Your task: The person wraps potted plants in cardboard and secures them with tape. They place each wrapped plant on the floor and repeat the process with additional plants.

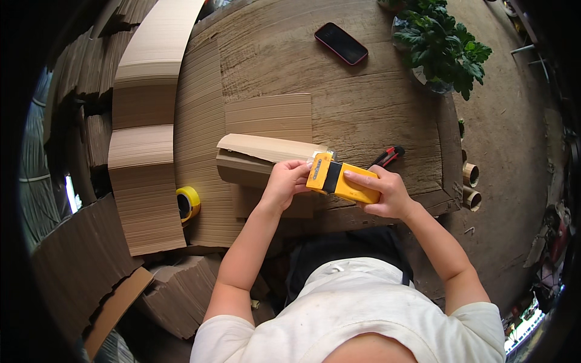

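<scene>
My right fingers (362, 179) grasp the yellow tape dispenser (353, 190); left fingers (295, 172) at its end, hold unclear, folded cardboard (266, 146) beside them. Taping, I reckon; next needs firm pressing.

R hand (390, 192): some fingers hid. under yellow tool (350, 189). Folded cardbd (266, 146): R end part. covered. Plant (445, 45) cut @ top.

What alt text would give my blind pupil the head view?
A bare right hand holds a yellow tool with the left hand at its end, by folded cardboard over a wooden table. A phone and plant sit farther back.
</scene>
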Available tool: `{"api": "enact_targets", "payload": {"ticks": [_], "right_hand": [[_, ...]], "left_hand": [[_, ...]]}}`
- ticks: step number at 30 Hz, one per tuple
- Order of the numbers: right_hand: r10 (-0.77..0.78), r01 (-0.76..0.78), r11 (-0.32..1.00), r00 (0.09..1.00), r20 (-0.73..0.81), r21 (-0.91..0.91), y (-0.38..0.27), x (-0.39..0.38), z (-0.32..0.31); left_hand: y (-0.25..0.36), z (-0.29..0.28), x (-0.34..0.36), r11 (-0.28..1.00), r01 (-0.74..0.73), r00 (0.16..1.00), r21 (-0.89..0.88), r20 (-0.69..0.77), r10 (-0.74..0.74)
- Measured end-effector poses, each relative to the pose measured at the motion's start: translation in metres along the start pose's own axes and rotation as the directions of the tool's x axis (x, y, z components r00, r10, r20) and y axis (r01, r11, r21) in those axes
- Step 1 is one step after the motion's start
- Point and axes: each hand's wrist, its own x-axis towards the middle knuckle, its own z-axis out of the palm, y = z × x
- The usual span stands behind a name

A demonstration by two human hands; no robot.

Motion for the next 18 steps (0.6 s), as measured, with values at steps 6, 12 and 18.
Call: {"api": "enact_targets", "payload": {"ticks": [6,12,18], "right_hand": [[-0.005,0.015,0.972,0.999,0.045,-0.234,-0.009,-0.023,-0.014],[-0.006,0.023,0.934,0.999,0.049,-0.357,0.004,-0.019,-0.014],[0.071,-0.03,0.911,0.994,0.086,-0.41,0.026,-0.014,-0.003]], "left_hand": [[0.008,-0.032,-0.002,0.955,-0.137,0.948,0.262,-0.244,0.203],[-0.007,-0.025,0.02,0.168,-0.175,0.618,0.97,-0.025,0.786],[-0.023,-0.03,0.026,0.008,0.043,0.589,0.999,-0.032,0.807]]}}
